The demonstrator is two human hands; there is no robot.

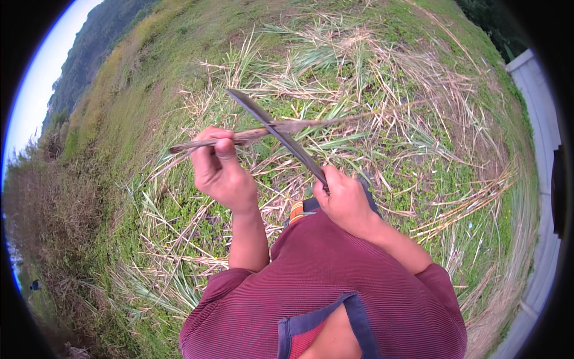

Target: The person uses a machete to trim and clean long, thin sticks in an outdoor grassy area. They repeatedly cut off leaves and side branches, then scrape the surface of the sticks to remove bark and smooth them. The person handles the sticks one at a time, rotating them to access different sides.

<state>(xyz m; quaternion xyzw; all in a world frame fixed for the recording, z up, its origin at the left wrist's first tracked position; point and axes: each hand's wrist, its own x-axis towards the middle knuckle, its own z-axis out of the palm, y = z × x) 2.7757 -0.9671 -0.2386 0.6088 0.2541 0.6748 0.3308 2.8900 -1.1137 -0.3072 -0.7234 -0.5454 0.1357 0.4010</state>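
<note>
The grassy ground (197,42) spreads out on every side of your long dark blade (286,140), green and patchy. A wooded hillside (95,51) rises far off, up and to the left of the blade, and a pale grey wall (543,125) runs along well to its right. Brownish brush (57,206) stands well to the blade's left. Your maroon ribbed shirt (341,257), trimmed in navy at the neck, fills the space on your side of the blade. Dry straw and green leaves (359,57) lie scattered thickly beyond the blade and around it, and a loose bunch of yellowish canes (469,208) lies on the grass to its right. The thin, brownish stalk (299,125) you are holding reaches out from both sides of the blade, which crosses in front of it; you cannot tell from here whether the two touch. Left of the blade, your left hand (224,170) pinches the stalk between thumb and fingers, near its left end. At the blade's near end, your right hand (347,200) is wrapped around the grip, which your fingers hide. A small orange striped patch (296,210) shows just below the blade, beside your shirt.
</note>
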